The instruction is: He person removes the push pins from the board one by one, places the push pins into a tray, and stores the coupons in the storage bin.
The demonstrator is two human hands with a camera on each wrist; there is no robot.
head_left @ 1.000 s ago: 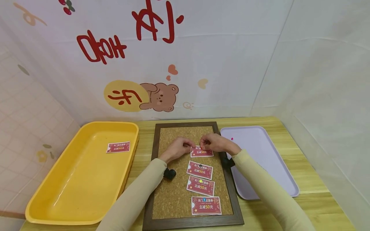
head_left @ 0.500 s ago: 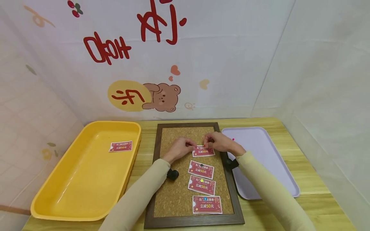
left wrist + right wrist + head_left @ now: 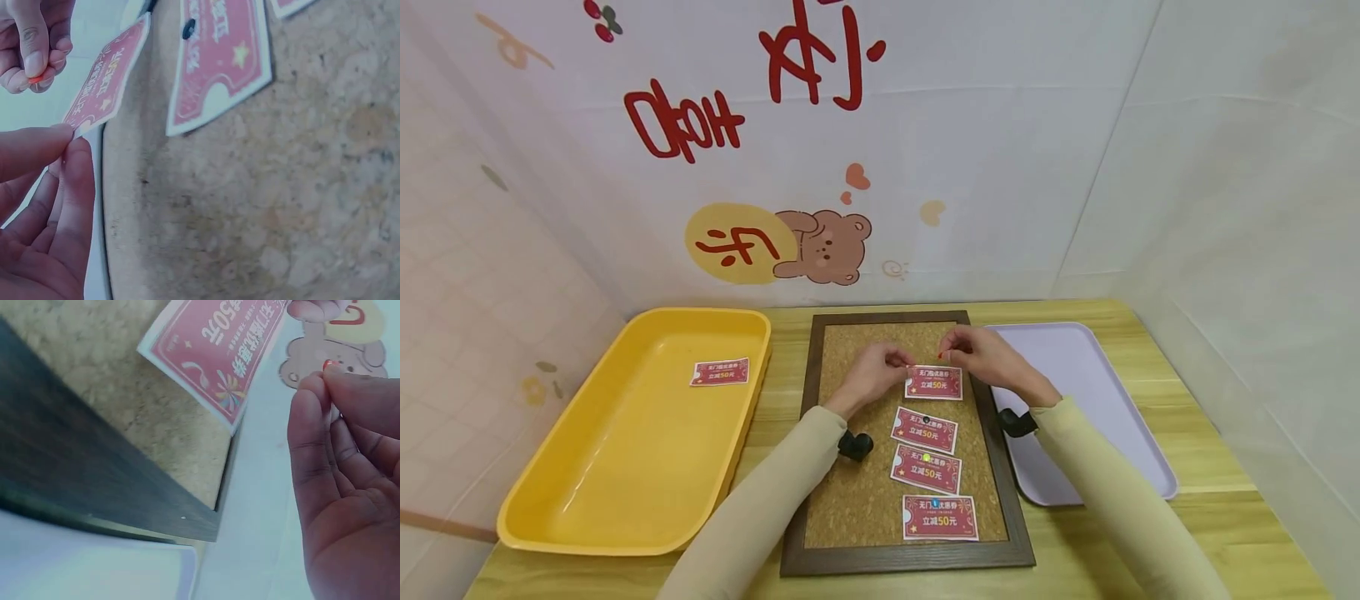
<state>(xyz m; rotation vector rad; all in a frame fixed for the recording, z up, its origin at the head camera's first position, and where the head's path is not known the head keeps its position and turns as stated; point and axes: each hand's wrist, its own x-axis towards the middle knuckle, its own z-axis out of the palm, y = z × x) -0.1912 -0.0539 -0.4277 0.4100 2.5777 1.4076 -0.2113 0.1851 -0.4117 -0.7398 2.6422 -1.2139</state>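
My left hand (image 3: 874, 375) pinches the left corner of a red coupon (image 3: 933, 385) between thumb and fingers. In the left wrist view this coupon is tilted, its face standing away from the cork. Just above its upper edge, my right hand (image 3: 988, 357) pinches a small red push pin (image 3: 331, 363), apart from the paper. Below them on the framed cork board (image 3: 846, 508) lie a coupon (image 3: 917, 435) with a black pin (image 3: 927, 420), another coupon (image 3: 928, 477) with a yellow pin (image 3: 927, 457), and a lowest coupon (image 3: 940, 523) with a blue pin (image 3: 935, 503).
A deep yellow tray (image 3: 625, 450) stands left of the board, with a single coupon (image 3: 720, 372) inside. On the right lies a shallow lilac tray (image 3: 1075, 375), partly covered by the right forearm. A printed cloth wall (image 3: 1000, 167) rises behind the wooden table (image 3: 1210, 467).
My right hand has drawn back from the coupon's upper edge, up and to the right, with the red push pin still in its fingertips. My left hand keeps its pinch on the coupon.
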